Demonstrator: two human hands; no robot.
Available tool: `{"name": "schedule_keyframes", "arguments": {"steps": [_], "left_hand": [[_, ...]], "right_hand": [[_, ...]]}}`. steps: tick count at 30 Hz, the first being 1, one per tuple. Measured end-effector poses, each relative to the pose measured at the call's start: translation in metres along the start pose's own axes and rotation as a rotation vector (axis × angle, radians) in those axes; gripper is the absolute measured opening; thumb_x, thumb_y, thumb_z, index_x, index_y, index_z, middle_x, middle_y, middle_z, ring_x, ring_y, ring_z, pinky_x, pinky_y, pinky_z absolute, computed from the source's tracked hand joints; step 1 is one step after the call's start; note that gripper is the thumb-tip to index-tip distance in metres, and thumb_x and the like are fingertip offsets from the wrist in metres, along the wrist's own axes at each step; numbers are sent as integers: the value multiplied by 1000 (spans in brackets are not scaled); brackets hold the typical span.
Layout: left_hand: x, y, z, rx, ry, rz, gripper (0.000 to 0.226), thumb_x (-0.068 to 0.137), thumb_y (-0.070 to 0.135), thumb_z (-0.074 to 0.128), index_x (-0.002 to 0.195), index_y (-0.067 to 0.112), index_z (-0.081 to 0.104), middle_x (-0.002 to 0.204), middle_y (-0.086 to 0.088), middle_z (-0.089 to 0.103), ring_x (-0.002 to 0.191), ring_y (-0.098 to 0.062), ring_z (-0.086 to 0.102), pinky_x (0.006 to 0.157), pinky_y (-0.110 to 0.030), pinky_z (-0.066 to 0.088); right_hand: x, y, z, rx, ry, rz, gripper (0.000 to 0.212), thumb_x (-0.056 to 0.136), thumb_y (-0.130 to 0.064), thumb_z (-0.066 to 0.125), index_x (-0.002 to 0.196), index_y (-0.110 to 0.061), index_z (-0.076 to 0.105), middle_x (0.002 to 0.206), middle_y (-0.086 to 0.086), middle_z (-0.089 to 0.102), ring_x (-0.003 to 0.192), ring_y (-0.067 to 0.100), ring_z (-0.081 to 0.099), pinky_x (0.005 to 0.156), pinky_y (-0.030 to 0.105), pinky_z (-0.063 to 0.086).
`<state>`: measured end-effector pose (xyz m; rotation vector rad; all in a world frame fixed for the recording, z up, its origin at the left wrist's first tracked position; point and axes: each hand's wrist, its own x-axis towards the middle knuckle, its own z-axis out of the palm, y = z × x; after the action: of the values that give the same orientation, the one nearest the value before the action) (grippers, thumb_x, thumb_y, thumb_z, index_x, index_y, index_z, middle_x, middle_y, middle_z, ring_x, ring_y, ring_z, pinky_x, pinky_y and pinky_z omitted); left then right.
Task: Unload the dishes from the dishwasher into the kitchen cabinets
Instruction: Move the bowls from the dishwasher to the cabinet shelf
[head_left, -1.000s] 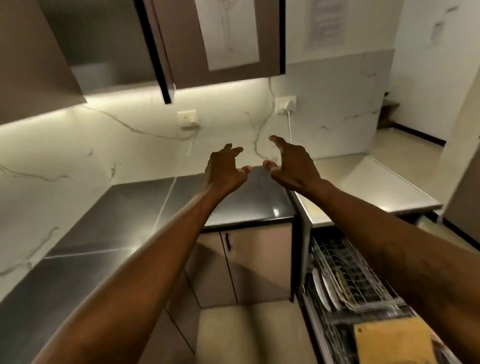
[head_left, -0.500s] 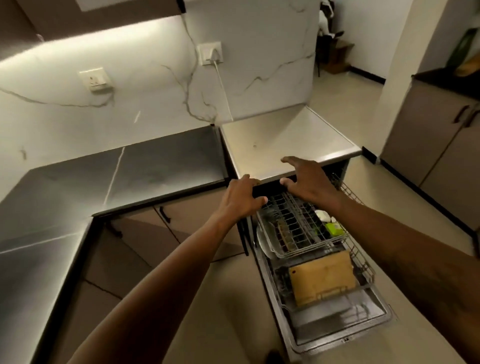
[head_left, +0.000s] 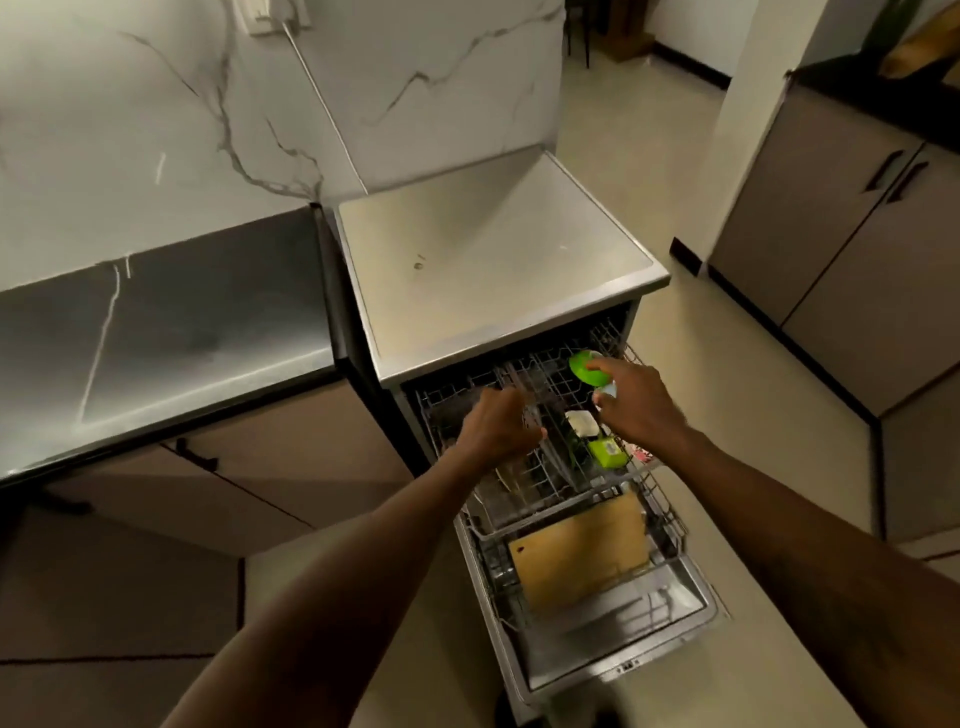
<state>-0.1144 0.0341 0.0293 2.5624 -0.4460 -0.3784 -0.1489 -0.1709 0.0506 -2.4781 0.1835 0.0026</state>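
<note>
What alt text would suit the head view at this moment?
Over the pulled-out upper rack of an open dishwasher, the right hand pinches a green lid while the left hand curls over the wires beside it, its grip too blurred to judge. A wooden board lies in the lower rack.

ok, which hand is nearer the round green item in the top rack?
Right. The right hand has its fingertips at the round green item; the left hand is over the rack further left, apart from it.
</note>
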Motion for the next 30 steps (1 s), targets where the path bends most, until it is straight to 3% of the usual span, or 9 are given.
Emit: {"name": "schedule_keyframes", "arguments": {"steps": [7,11,14,17,19,20,21,23,30], "left_hand": [[113,-2,82,105,-128,-49,30,80,29,72,108,17,69,92,-5,68,78,-25,67,67,-43,61],[181,-2,138,155,-221,-91,27,80,26,70,105,17,69,97,-9,67,87,-31,68,69,-42,59],[222,-5,181,187,-318,-90,42,88,24,70,128,13,63,123,-14,64,110,-34,64,86,-42,56],[252,-10,221,280,-398,-38,70,95,35,65,154,14,36,152,-15,46,137,-34,45,108,-41,40],[264,-16,239,335,-418,-31,77,97,42,62,158,14,26,157,-14,39,143,-34,39,114,-42,35],[270,-19,248,341,-432,-39,77,96,45,61,158,15,26,157,-13,39,143,-34,39,116,-43,34],[275,-24,257,334,-439,-62,78,95,50,61,157,16,28,156,-12,40,143,-33,39,117,-44,34],[283,-30,268,333,-441,-81,82,92,55,64,156,16,31,154,-12,43,141,-32,42,118,-45,32],[297,-31,277,525,-475,29,75,93,43,67,155,14,33,155,-14,42,141,-35,41,116,-47,32]], "right_hand": [[100,133,66,-87,-249,5,56,66,-20,65,121,-12,69,120,15,67,113,33,63,92,42,53],[140,213,128,-166,-464,10,55,74,-20,65,127,-9,64,109,14,68,101,33,66,82,36,52],[155,238,145,-248,-617,-72,50,84,-11,65,132,-1,57,119,20,65,106,37,63,87,42,53],[167,264,169,-480,-692,-252,33,71,-12,81,99,2,72,87,17,71,79,29,71,68,32,54],[172,276,186,-508,-523,-422,28,40,-16,90,60,-8,73,52,5,61,43,17,60,44,25,44],[170,279,190,-531,-471,-461,17,46,-18,83,57,-12,72,48,1,58,39,16,56,40,24,41],[167,283,194,-584,-438,-498,7,59,-20,69,61,-15,74,50,1,58,41,16,57,43,24,43],[162,286,200,-599,-354,-572,28,71,-17,48,70,-16,76,58,3,62,50,20,61,55,31,53],[158,310,227,-645,-443,-403,37,64,-10,69,101,-13,77,94,9,75,87,23,72,90,51,54]]}}
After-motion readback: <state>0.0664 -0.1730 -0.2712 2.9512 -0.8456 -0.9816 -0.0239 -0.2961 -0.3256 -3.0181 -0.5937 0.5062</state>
